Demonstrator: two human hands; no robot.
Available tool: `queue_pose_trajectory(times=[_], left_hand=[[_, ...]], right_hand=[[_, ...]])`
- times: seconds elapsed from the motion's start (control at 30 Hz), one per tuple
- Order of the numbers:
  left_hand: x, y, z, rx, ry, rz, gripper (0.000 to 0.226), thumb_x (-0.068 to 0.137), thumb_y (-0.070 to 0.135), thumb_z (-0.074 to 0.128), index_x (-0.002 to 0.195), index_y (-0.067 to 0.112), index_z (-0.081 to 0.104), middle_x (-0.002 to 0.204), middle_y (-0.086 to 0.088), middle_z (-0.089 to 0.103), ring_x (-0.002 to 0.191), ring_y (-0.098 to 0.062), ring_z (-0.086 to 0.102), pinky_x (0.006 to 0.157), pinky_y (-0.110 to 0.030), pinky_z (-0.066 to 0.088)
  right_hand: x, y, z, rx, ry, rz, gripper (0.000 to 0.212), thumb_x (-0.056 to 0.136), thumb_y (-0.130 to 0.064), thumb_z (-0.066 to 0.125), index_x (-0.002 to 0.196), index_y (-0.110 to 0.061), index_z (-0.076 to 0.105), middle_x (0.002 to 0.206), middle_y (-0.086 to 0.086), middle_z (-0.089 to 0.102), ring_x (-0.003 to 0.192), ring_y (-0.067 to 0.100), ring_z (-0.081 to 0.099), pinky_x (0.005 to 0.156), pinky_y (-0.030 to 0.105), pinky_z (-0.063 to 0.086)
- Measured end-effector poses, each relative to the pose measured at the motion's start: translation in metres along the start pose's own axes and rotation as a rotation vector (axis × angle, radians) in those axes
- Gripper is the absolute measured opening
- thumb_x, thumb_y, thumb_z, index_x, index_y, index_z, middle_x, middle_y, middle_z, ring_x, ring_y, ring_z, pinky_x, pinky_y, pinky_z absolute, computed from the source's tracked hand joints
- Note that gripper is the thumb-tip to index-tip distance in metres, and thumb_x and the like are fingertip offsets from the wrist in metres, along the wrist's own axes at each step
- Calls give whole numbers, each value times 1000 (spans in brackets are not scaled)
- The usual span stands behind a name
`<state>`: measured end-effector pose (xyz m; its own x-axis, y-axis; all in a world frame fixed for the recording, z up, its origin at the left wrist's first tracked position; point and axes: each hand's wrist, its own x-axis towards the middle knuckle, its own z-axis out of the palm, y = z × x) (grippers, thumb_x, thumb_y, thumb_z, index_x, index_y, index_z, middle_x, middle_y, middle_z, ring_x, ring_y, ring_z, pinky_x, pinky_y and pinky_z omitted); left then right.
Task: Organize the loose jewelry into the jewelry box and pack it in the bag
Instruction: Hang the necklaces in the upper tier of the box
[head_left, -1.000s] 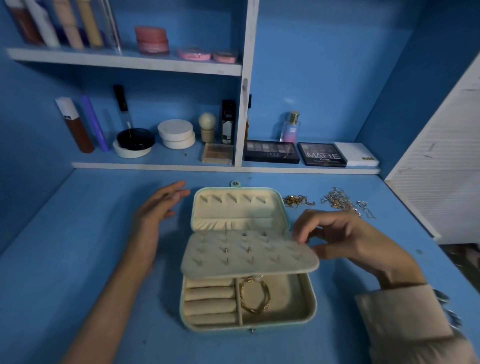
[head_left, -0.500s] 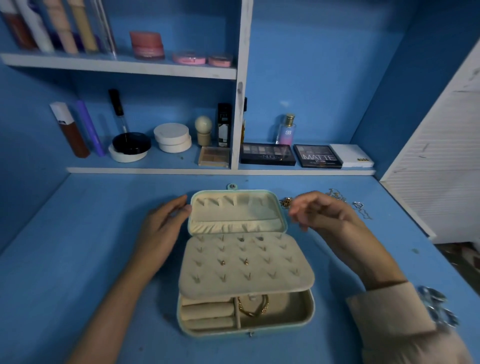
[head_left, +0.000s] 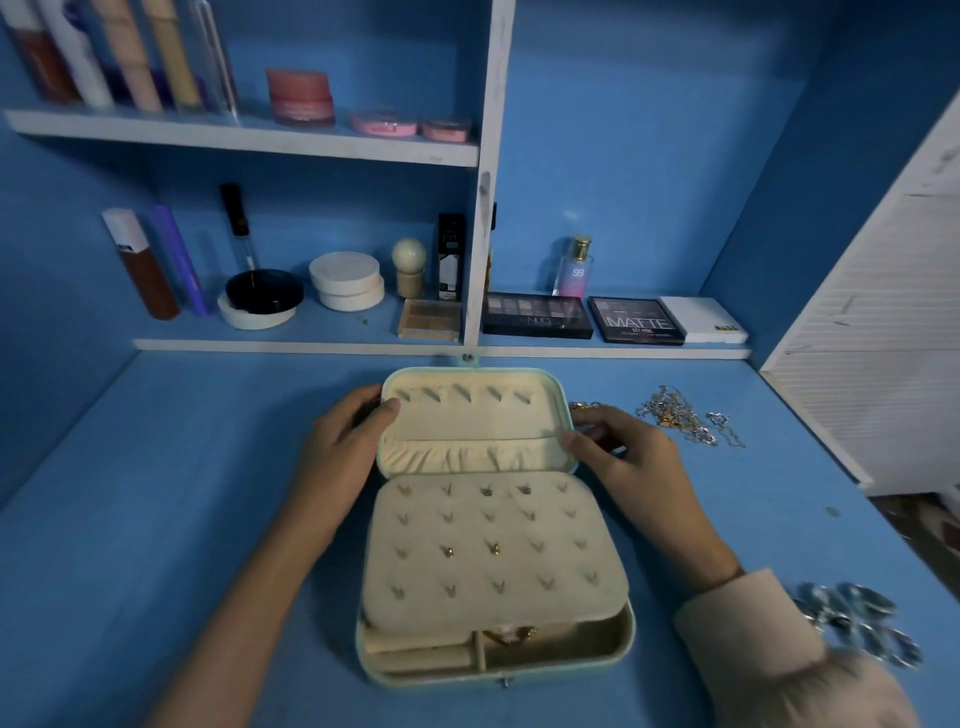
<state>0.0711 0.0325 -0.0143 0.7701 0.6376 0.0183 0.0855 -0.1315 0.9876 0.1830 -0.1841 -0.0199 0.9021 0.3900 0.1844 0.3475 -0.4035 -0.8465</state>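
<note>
A mint-green jewelry box (head_left: 626, 636) lies open on the blue table. Its cream earring panel (head_left: 493, 551) lies flat over the tray and carries a few small studs. A gold bracelet (head_left: 511, 635) peeks out beneath the panel's front edge. The lid (head_left: 472, 415) stands tilted up at the back. My left hand (head_left: 337, 457) grips the lid's left edge, thumb on the lining. My right hand (head_left: 623, 462) holds the lid's right edge. A tangle of loose gold and silver chains (head_left: 675, 413) lies on the table to the right of the lid. No bag is visible.
Low shelf (head_left: 311, 344) behind the box holds makeup: bottles, round compacts, eyeshadow palettes (head_left: 537, 314), a perfume bottle (head_left: 574, 267). An upper shelf carries tubes and pink jars. A white slatted panel (head_left: 883, 338) stands at right. Shiny silver pieces (head_left: 857, 623) lie by my right sleeve.
The earring panel, held raised by my right hand a second ago, now lies flat over the tray. Both hands have moved onto the sides of the lid.
</note>
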Motion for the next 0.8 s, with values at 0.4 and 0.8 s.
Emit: queue_pose_trajectory(times=[0.4, 0.8], left_hand=[[6, 1, 0, -546, -174, -278, 27, 91, 13, 47, 110, 19, 66, 100, -3, 72, 94, -21, 63, 80, -36, 48], [6, 2, 2, -573, -156, -299, 35, 89, 14, 49, 122, 15, 61, 113, -8, 66, 103, -26, 58, 82, -38, 47]], right_hand=[[16, 17, -15, -290, 269, -170, 10, 86, -12, 66, 95, -14, 70, 75, 0, 61, 72, 17, 56, 66, 22, 39], [22, 23, 2, -521, 173, -162, 13, 84, -23, 68, 94, -17, 73, 80, -2, 47, 88, 22, 47, 67, 33, 38]])
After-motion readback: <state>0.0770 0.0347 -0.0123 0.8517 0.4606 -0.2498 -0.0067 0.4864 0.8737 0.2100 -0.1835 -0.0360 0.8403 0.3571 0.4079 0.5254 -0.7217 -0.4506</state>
